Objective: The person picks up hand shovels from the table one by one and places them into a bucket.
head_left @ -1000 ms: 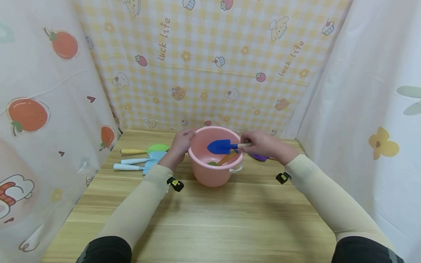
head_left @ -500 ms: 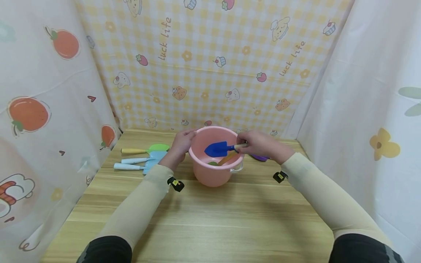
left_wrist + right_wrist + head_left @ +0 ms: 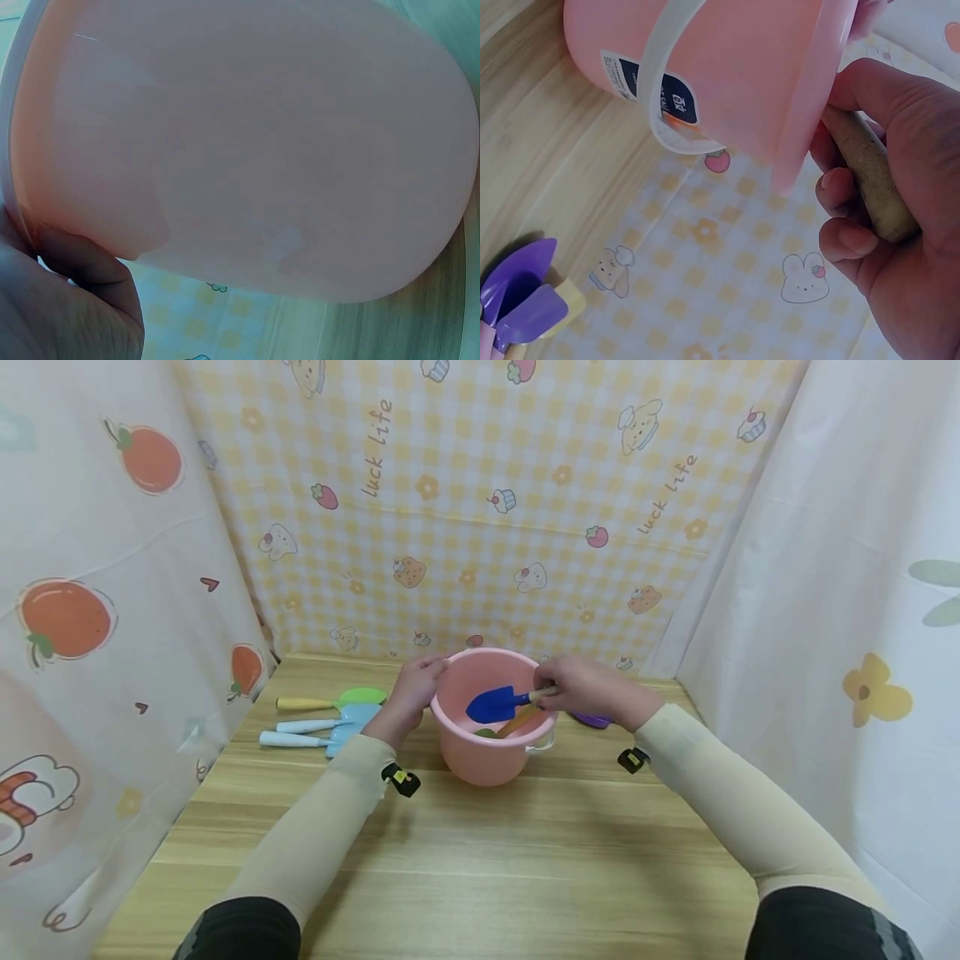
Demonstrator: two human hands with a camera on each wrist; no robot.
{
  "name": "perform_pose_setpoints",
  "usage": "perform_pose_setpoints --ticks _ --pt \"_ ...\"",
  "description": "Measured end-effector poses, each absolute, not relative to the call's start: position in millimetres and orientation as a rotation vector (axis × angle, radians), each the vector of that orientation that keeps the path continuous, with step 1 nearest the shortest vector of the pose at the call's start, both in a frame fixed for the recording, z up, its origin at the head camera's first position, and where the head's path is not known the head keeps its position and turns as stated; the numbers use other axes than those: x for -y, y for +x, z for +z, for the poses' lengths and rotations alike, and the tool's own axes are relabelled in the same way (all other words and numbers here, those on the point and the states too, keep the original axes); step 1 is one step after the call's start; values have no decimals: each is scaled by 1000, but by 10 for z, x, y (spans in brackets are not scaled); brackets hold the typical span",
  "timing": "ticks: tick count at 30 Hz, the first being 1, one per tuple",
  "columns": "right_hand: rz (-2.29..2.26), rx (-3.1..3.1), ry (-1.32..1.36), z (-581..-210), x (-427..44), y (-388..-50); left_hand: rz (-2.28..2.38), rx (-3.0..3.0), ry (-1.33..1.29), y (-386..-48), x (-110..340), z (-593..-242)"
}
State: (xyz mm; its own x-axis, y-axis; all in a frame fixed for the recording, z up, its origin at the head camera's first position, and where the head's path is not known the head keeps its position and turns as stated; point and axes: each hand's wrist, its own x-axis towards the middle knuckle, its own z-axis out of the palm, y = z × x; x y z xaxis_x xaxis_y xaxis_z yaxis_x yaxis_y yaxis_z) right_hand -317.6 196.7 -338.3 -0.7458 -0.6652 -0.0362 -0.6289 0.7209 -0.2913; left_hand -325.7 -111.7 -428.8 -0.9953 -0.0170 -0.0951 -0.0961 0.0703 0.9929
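A pink bucket (image 3: 480, 764) stands upright on the wooden table. My left hand (image 3: 411, 695) grips its rim on the left side; in the left wrist view the fingers (image 3: 90, 266) curl against the rim. My right hand (image 3: 592, 687) holds a blue toy trowel (image 3: 492, 705) by its wooden handle (image 3: 870, 172), above the right rim. The trowel's blade points left and slightly down inside the bucket mouth. Lower in the bucket lie an orange-brown handle (image 3: 519, 722) and a green piece (image 3: 487, 733), partly hidden.
Left of the bucket lie a green trowel (image 3: 360, 697) with a yellow handle and two light blue shovels (image 3: 356, 714). Purple shovels (image 3: 529, 300) lie to the right, partly behind my right arm. The bucket's white handle (image 3: 652, 82) hangs on its side. Patterned cloth surrounds the table.
My right hand has moved a little left and the trowel has sunk slightly deeper into the bucket. The left hand and bucket have stayed in place.
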Motion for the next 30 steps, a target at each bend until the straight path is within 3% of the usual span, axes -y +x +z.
perform_pose_setpoints --ticks 30 --pt "-175 -2748 -1142 -3508 -1659 -3330 2093 -2263 -137 -3253 1103 -4286"
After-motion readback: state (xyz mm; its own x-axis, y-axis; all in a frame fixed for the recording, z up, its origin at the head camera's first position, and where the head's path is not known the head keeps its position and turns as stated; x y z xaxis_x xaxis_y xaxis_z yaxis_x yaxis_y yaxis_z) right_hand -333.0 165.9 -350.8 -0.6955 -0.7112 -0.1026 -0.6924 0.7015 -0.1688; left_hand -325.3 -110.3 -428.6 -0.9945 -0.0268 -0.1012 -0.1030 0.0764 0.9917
